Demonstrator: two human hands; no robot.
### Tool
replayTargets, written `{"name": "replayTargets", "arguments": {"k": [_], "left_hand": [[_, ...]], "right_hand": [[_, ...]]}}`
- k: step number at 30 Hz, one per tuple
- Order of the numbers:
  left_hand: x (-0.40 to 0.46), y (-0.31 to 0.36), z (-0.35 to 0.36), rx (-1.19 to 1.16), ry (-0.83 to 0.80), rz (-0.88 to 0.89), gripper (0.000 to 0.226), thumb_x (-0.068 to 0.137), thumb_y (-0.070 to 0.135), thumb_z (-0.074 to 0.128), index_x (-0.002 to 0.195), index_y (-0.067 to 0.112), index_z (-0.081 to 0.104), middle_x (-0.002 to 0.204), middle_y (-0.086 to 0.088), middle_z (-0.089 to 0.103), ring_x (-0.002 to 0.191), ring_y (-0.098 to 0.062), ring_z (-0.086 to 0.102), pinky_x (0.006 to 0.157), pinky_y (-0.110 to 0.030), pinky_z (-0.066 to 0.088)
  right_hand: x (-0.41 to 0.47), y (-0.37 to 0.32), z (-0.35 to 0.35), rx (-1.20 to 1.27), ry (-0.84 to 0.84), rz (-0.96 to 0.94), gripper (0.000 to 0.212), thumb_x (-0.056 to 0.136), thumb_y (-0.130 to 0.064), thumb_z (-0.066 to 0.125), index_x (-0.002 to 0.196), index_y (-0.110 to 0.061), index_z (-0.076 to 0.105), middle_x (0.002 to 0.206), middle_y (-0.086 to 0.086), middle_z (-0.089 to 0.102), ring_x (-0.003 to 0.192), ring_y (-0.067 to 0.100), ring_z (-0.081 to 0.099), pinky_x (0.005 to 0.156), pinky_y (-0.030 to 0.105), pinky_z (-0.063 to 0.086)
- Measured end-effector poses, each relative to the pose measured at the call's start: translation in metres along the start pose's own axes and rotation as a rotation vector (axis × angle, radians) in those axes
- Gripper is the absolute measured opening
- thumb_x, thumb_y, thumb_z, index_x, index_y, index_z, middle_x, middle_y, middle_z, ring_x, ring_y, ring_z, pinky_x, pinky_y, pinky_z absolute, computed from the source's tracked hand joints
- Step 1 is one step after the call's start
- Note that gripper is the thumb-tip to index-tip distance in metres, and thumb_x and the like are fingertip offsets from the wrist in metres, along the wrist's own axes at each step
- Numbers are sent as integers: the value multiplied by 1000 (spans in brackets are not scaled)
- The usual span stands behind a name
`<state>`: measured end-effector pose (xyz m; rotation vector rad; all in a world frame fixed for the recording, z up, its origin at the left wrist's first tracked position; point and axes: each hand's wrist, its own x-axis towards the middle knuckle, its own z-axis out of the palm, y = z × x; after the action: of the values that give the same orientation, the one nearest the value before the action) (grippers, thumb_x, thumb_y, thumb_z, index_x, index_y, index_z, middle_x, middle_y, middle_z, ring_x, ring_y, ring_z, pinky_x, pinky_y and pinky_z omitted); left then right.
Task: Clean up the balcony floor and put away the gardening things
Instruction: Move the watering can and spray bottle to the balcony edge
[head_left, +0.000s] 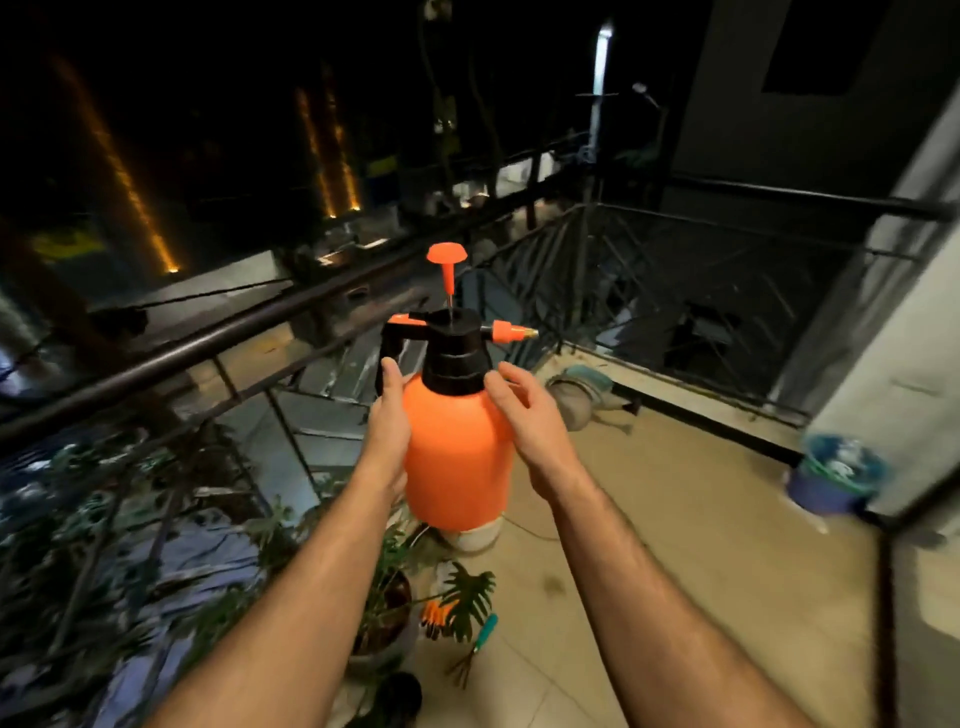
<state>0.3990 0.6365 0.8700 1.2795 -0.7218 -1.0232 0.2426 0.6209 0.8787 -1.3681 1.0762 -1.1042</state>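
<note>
**Sprayer lifted, floor tools waiting**

Bare forearms reach out from the bottom of the view, both stretched toward the railing (218, 338) and holding an orange sprayer (457, 447) up in the air at about chest height, upright, above the balcony floor (675, 545). The left hand (387, 415) grips the side of the bottle, its thumb up beside the black handle (387, 358) and its fingers hidden round the far side. The right hand (524, 415) lies along the other side with fingers loosely spread, the fingertips touching near the black cap (457, 358); it seems to steady more than clasp. The pump knob (447, 253) stands pulled up, and the nozzle (511, 332) points right.

This looks like the putting-away part of the job, with the sprayer the first thing in hand. The next move, I judge, calls for a firmer hold with one hand, probably on the handle, then carrying it upright to wherever it is stored; that place is not in view.

Below, a potted plant (384, 613) stands near the railing. Just beside it on the tiles lie a small teal-handled rake (478, 649) and something orange (434, 616), partly hidden by leaves. A white pot (478, 535) sits directly under the sprayer. Farther off, a tipped pot (576, 395) lies by the far edge, and a blue bucket (831, 478) stands against the right wall.
</note>
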Motion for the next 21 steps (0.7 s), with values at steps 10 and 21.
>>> {"name": "replayTargets", "arguments": {"k": [10,21], "left_hand": [[101,-53,107,164,-180,-105,89,59,99,38,107,30,70,99,-3,77,100,-24,71,96,-53,52],[232,-115,267,190,-232,-190,93,62,100,38,105,27,76,102,-14,75,103,-32,70,99,-58,49]], "right_hand": [[95,12,-102,290,228,98,69,82,-73,32,103,-20,72,107,7,75,107,24,68,92,40,50],[245,10,-263,78,33,211,31,100,-38,53,83,-13,58,68,8,59,54,17,56,53,27,43]]}}
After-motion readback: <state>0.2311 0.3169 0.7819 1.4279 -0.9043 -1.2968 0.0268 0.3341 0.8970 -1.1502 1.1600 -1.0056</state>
